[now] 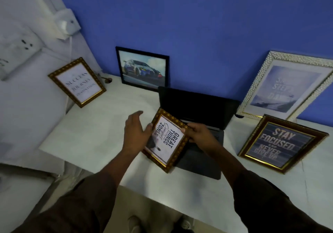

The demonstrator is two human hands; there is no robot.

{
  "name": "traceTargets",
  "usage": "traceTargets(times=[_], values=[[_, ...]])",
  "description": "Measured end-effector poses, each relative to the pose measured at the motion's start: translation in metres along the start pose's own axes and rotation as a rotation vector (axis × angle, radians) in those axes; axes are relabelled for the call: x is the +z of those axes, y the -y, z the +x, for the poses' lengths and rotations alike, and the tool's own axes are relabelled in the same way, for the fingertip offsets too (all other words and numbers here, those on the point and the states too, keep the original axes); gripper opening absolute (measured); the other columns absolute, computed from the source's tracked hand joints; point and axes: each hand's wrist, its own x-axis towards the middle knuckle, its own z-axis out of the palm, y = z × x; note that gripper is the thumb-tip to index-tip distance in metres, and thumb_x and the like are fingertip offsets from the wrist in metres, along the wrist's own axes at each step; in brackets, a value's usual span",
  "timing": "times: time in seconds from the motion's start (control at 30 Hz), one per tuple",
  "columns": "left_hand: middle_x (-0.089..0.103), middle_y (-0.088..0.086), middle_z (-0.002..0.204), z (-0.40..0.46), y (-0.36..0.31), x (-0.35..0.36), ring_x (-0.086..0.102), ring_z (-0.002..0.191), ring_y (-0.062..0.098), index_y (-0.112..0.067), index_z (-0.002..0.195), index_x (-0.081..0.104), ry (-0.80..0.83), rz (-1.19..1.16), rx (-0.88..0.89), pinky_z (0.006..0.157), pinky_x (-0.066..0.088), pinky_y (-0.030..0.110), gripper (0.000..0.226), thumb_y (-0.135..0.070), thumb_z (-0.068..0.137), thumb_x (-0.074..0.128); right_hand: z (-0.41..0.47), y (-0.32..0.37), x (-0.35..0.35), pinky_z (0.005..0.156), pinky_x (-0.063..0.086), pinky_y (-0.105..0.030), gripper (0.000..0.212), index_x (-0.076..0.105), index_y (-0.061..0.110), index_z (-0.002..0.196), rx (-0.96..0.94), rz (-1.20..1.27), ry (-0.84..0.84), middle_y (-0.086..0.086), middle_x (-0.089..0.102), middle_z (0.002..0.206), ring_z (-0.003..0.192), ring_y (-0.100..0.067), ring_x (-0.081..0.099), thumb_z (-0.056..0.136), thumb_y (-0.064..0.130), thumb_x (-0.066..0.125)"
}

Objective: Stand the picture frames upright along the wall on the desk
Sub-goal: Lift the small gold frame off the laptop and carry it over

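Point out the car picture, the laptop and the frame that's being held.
Car picture (143, 68): head view, on the printed car.
Laptop (198, 99): head view, on the dark screen.
Held frame (166, 139): head view, on the print's lettering.

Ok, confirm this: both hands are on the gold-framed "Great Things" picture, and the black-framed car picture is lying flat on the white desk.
Not quite. In the head view the black-framed car picture stands upright against the blue wall, not flat. The rest holds: the left hand and right hand are on the gold-framed "Great Things" picture above the white desk.
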Motion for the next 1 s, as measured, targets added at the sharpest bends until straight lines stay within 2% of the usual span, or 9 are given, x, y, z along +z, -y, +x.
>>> traceTargets(times=[0.1, 0.23, 0.3, 0.4, 0.5, 0.63, 0.77, 0.83, 1.0], values=[[0.054, 0.008, 0.141, 0.016, -0.007, -0.046, 0.048, 0.131, 0.025, -0.018, 0.142, 0.047, -0.020, 0.102, 0.245, 0.110, 0.040, 0.042, 0.053, -0.034, 0.094, 0.063, 0.006, 0.044, 0.029, 0.086, 0.060, -0.049, 0.021, 0.073, 0.007, 0.098, -0.100, -0.119, 0.006, -0.014, 0.079, 0.093, 0.089, -0.031, 0.077, 0.097, 0.028, 0.067], [0.073, -0.003, 0.109, 0.022, 0.001, -0.102, 0.069, 0.099, 0.014, -0.030, 0.116, 0.060, 0.404, 0.147, 0.314, 0.085, 0.058, 0.041, 0.030, -0.050, 0.095, 0.056, 0.009, 0.097, 0.079, 0.073, 0.062, -0.040, 0.014, 0.074, 0.017, 0.089, -0.172, -0.198, 0.028, -0.009, 0.080, 0.085, 0.073, -0.019, 0.077, 0.093, 0.030, 0.071], [0.075, -0.003, 0.095, 0.020, 0.017, -0.123, 0.071, 0.085, 0.012, -0.028, 0.106, 0.061, 0.494, 0.107, 0.278, 0.075, 0.060, 0.041, 0.023, -0.048, 0.095, 0.056, 0.008, 0.121, 0.110, 0.069, 0.061, -0.039, 0.012, 0.076, 0.020, 0.086, -0.209, -0.242, 0.055, -0.009, 0.080, 0.083, 0.071, -0.018, 0.076, 0.092, 0.030, 0.073], [0.073, -0.003, 0.090, 0.016, 0.043, -0.145, 0.071, 0.082, 0.012, -0.024, 0.097, 0.063, 0.414, -0.061, 0.206, 0.070, 0.059, 0.035, 0.014, -0.036, 0.098, 0.058, 0.012, 0.143, 0.148, 0.073, 0.062, -0.040, 0.018, 0.078, 0.021, 0.089, -0.290, -0.346, 0.030, -0.004, 0.079, 0.083, 0.077, -0.018, 0.077, 0.089, 0.039, 0.073], [0.073, -0.004, 0.093, 0.016, 0.079, -0.170, 0.071, 0.086, 0.012, -0.023, 0.097, 0.063, 0.293, -0.216, 0.123, 0.066, 0.053, 0.022, 0.011, -0.032, 0.100, 0.057, 0.022, 0.158, 0.176, 0.079, 0.055, -0.026, 0.018, 0.076, 0.024, 0.097, -0.413, -0.347, -0.209, 0.009, 0.075, 0.094, 0.088, -0.002, 0.069, 0.090, 0.041, 0.071], [0.078, 0.000, 0.112, 0.016, 0.120, -0.206, 0.076, 0.097, 0.017, -0.021, 0.119, 0.067, 0.151, -0.591, -0.077, 0.084, 0.063, 0.039, 0.021, -0.026, 0.102, 0.055, 0.036, 0.160, 0.184, 0.086, 0.052, -0.032, 0.014, 0.071, 0.030, 0.096, -0.319, -0.126, -0.475, 0.010, 0.070, 0.098, 0.098, -0.011, 0.067, 0.096, 0.042, 0.063], [0.077, 0.003, 0.117, 0.020, 0.143, -0.231, 0.077, 0.101, 0.023, -0.023, 0.130, 0.065, 0.090, -0.856, -0.178, 0.087, 0.062, 0.050, 0.029, -0.024, 0.103, 0.054, 0.047, 0.147, 0.219, 0.096, 0.051, -0.043, 0.045, 0.069, 0.027, 0.119, -0.116, 0.006, -0.282, 0.000, 0.073, 0.117, 0.109, -0.020, 0.068, 0.100, 0.059, 0.043], [0.076, 0.004, 0.120, 0.025, 0.149, -0.231, 0.076, 0.104, 0.025, -0.024, 0.132, 0.064, 0.077, -0.893, -0.201, 0.090, 0.060, 0.054, 0.031, -0.026, 0.103, 0.054, 0.049, 0.142, 0.241, 0.095, 0.055, -0.044, 0.051, 0.071, 0.026, 0.118, -0.046, 0.060, -0.167, 0.000, 0.078, 0.110, 0.101, -0.021, 0.074, 0.101, 0.061, 0.038], [0.075, 0.009, 0.121, 0.035, 0.150, -0.218, 0.074, 0.108, 0.031, -0.021, 0.132, 0.066, 0.136, -1.041, -0.286, 0.099, 0.054, 0.058, 0.036, -0.036, 0.105, 0.048, 0.063, 0.136, 0.254, 0.091, 0.060, -0.051, 0.040, 0.075, 0.021, 0.111, -0.031, 0.180, -0.253, -0.004, 0.082, 0.098, 0.088, -0.027, 0.079, 0.102, 0.050, 0.049]])
